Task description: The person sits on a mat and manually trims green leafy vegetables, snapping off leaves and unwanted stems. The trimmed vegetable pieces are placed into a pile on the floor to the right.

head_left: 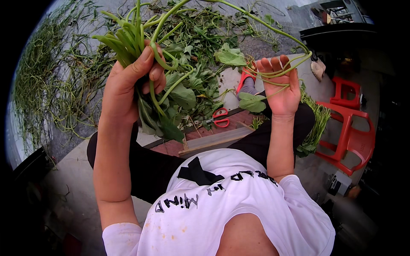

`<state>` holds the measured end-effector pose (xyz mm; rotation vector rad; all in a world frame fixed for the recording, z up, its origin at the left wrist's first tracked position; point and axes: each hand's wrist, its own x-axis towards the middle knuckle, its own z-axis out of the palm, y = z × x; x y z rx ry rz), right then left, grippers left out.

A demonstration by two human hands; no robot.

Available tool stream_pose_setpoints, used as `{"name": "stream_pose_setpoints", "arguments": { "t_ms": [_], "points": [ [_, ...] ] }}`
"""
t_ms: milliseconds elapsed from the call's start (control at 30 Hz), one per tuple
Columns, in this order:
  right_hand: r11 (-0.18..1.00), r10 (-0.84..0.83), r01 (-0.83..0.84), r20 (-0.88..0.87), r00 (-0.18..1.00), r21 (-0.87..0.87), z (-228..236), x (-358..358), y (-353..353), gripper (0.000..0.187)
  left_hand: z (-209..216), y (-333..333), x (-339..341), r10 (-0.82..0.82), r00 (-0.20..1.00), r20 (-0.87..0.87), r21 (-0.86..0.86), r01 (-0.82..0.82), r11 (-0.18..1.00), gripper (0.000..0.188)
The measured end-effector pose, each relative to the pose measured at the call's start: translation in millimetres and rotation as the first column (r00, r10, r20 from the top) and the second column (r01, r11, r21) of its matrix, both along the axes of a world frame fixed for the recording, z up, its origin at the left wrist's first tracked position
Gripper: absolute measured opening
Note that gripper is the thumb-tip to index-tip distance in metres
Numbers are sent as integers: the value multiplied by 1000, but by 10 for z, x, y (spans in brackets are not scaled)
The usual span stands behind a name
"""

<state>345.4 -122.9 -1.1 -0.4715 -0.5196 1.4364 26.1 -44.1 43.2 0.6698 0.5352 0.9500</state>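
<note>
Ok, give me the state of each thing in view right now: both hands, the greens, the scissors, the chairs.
Left hand: closed around a bunch of green stems.
Right hand: palm open, thin stems looped across the fingers.
Long stem: arcing between the two hands.
Red scissors: lying on the ground, untouched.
Loose greens: scattered on the ground.
Red plastic chairs: standing upright, unoccupied.
</note>
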Motion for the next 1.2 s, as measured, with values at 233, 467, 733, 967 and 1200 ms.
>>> {"name": "stream_pose_setpoints", "arguments": {
  "t_ms": [233, 467, 733, 967, 1200],
  "points": [
    [979, 203, -203, -19, 979, 2, 292, -99, -47, 47, -44, 20, 18, 30, 971, -238, -69, -47, 996, 16],
    [925, -94, 381, 979, 183, 18, 91, 188, 47, 38, -71, 109, -111, 96, 980, -176, -103, -115, 988, 18],
    [655, -397, 666, 587, 706, -358, -296, 2479, 85, 31, -8, 18, -72, -99, 953, -287, -115, 68, 991, 16],
    [822, -218, 560, 851, 478, -104, -81, 154, 151, 10, -130, 51, -1, -35, 981, -189, -139, 8, 990, 19],
    [976, -156, 202, 916, 368, 85, -160, -900, 485, 27, -166, -31, 176, -193, 977, -91, -186, 173, 967, 17]
  ]
}}
